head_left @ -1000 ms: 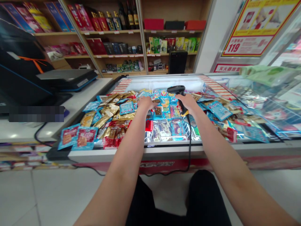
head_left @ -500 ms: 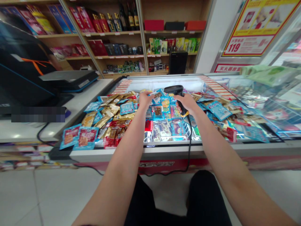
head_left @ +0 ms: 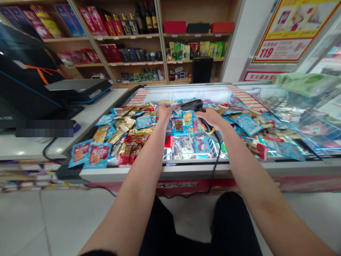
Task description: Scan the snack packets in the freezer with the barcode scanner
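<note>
My right hand (head_left: 209,119) is wrapped round the handle of a black barcode scanner (head_left: 192,105), whose head points left toward my left hand. A black cable (head_left: 217,156) runs down from its grip. My left hand (head_left: 165,111) is closed, thumb and fingers pinched at the edge of a small blue snack packet (head_left: 176,111), partly hidden by the fingers and the scanner head. Below both hands lie more snack packets, among them a blue one with a brown window (head_left: 178,125). Gold packets (head_left: 128,124) are heaped left of my left hand.
The packets lie in and on a glass-topped chest freezer (head_left: 194,167). To the left, a counter (head_left: 106,103) bears a weighing scale (head_left: 80,89) and a dark screen. Blue packets (head_left: 247,123) are piled right. Shelves (head_left: 133,37) with boxes and bottles stand behind.
The scanner has tilted and shifted left, so its head is now close to my left hand. Its cable has swung slightly right. My left hand stays nearly in place.
</note>
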Tool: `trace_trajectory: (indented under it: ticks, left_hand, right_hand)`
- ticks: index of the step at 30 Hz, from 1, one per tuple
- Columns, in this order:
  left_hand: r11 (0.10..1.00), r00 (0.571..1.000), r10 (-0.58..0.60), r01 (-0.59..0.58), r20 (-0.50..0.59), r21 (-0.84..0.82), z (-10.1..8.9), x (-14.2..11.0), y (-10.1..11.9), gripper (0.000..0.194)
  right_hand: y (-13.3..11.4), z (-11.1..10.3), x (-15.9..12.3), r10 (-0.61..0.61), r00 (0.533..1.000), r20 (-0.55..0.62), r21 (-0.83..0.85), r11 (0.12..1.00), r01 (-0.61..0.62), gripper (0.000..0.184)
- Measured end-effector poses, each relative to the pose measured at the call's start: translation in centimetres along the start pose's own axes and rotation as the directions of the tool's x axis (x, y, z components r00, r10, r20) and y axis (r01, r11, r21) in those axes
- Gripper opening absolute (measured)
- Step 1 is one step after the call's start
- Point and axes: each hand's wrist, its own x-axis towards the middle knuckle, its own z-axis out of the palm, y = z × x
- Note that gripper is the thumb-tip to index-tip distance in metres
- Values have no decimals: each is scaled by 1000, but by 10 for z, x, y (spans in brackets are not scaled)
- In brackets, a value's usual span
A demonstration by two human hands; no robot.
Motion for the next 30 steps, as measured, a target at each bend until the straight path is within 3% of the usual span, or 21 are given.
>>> trace_trajectory:
  ticks: [17, 30]
  left_hand:
    - [997, 999, -49, 48, -9, -63, 0, 0, 1, 23]
    - [996, 999, -34, 33, -12, -83, 4, 4, -5, 22]
  right_hand:
    - [9, -6, 2, -15, 1000, 21, -73, 997, 17, 34]
    - [14, -4, 6, -12, 1000, 3, 16, 1000, 12, 27]
